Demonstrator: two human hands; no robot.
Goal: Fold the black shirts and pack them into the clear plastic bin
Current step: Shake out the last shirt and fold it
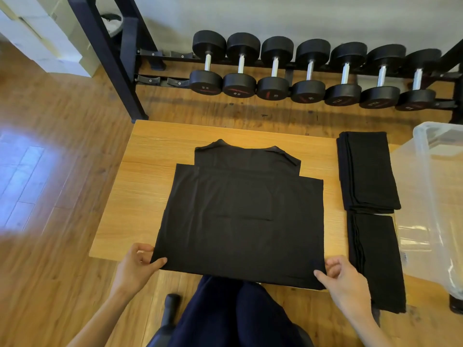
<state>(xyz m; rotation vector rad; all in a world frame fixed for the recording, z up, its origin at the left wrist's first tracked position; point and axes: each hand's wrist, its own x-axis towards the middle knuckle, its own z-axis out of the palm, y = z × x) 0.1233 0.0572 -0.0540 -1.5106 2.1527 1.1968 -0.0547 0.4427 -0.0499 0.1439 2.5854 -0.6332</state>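
A black shirt (pixel 240 214) lies flat on the small wooden table (pixel 140 186), its sleeves folded in and its collar at the far end. Its hem hangs slightly over the near edge. My left hand (pixel 139 265) pinches the near left corner of the hem, thumb on top. My right hand (pixel 343 281) pinches the near right corner the same way. Two folded black shirts lie on the table's right side, one far (pixel 367 171) and one near (pixel 375 261). The clear plastic bin (pixel 433 196) stands to the right of them.
A rack of several black dumbbells (pixel 310 71) runs along the wall behind the table. A black frame post (pixel 107 58) stands at the back left. White boxes (pixel 37 33) sit at the far left. Wooden floor surrounds the table; my dark-trousered legs (pixel 235 314) are below it.
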